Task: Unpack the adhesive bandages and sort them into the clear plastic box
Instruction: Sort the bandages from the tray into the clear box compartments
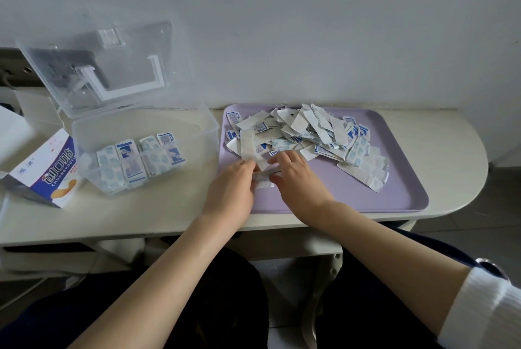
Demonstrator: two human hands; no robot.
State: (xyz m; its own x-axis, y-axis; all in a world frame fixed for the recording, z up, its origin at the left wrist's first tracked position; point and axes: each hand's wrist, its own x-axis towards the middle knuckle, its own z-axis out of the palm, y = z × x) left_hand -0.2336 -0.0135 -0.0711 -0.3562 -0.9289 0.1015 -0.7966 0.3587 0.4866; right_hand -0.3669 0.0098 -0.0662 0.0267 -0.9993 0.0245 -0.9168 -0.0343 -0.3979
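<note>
A heap of wrapped adhesive bandages lies on a lilac tray. At the tray's near left, my left hand and my right hand meet, each pinching one end of a small stack of bandages. The clear plastic box stands to the left with its lid tipped up against the wall. Several rows of bandages stand inside the box.
An opened blue and white bandage carton lies left of the box. The cream table's front edge runs just below my wrists, and its right end is rounded. A grey wall stands close behind.
</note>
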